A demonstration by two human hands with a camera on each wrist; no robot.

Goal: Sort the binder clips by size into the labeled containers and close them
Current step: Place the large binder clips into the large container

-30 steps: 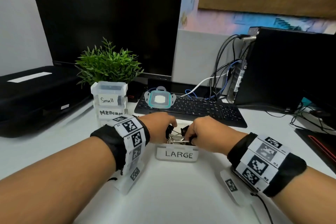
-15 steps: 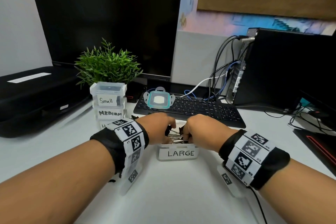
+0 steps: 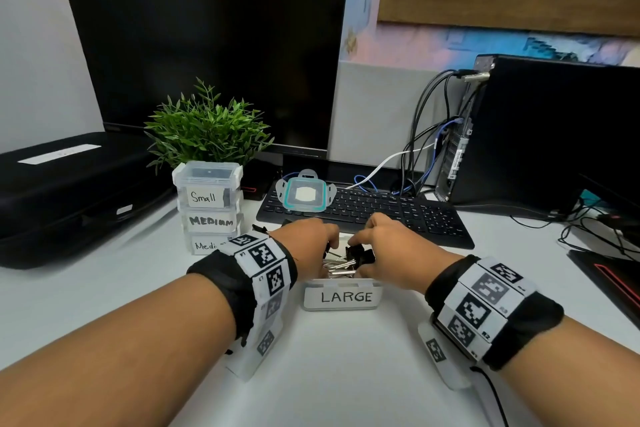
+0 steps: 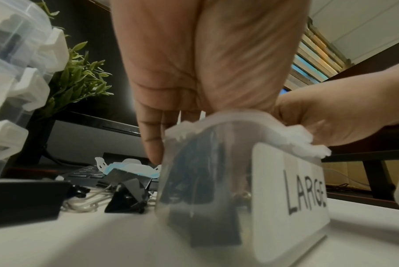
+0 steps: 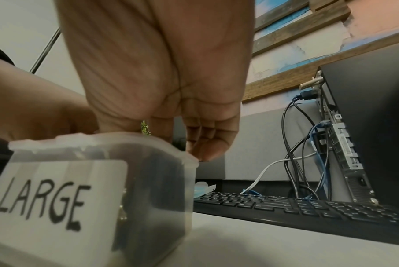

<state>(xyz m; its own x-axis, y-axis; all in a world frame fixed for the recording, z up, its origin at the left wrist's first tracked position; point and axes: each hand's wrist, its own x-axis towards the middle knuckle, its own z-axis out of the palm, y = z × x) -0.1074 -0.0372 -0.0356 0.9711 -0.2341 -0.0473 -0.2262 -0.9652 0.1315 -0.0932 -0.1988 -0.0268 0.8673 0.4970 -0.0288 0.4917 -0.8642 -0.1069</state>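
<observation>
The clear container labelled LARGE (image 3: 343, 296) stands open on the white desk, with several big black binder clips (image 3: 341, 265) heaped inside. My left hand (image 3: 329, 246) reaches down over its left rim, and its fingers (image 4: 152, 144) point straight into the heap. At the right rim, my right hand (image 3: 362, 255) curls its finger and thumb round one black clip (image 3: 358, 250) on top of the pile. The teal-rimmed lid (image 3: 304, 196) lies on the keyboard (image 3: 398, 215). Two more black clips (image 4: 127, 193) lie loose on the desk, left of the container.
A stack of closed small boxes marked Small (image 3: 207, 196) and Medium (image 3: 211, 220) stands at the left, in front of a green plant (image 3: 207, 128). Behind are a monitor (image 3: 207, 62), a black case (image 3: 69, 191) and a computer with cables (image 3: 519, 135).
Both hands have drawn closer together over the LARGE container. The right hand has slid left onto the clip heap.
</observation>
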